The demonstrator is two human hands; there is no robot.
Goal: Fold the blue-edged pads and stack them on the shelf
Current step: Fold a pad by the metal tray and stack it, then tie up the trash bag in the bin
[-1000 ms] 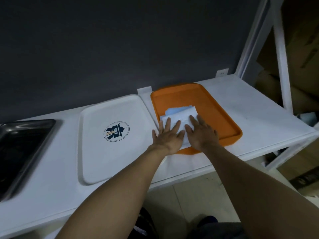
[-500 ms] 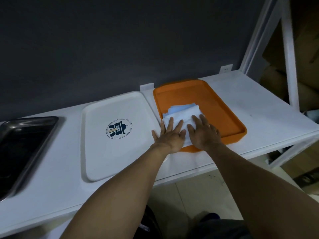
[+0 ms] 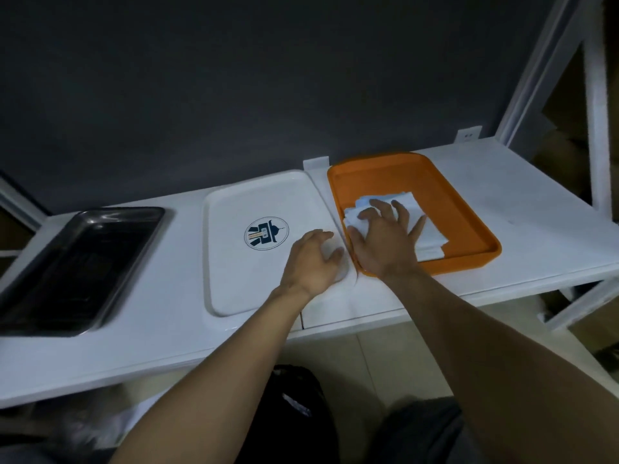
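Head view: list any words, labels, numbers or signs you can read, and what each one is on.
No text can be read.
Round emblem on the white tray: a dark blue and orange graphic; any lettering in it is too small and blurred.
Orange tray, black metal pan, folded pads, shelf: no markings visible.

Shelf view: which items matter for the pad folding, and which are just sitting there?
Job:
folded pads
orange tray holding them
right hand on the pads
left hand
white shelf

Lying about:
white logo tray
dark metal tray
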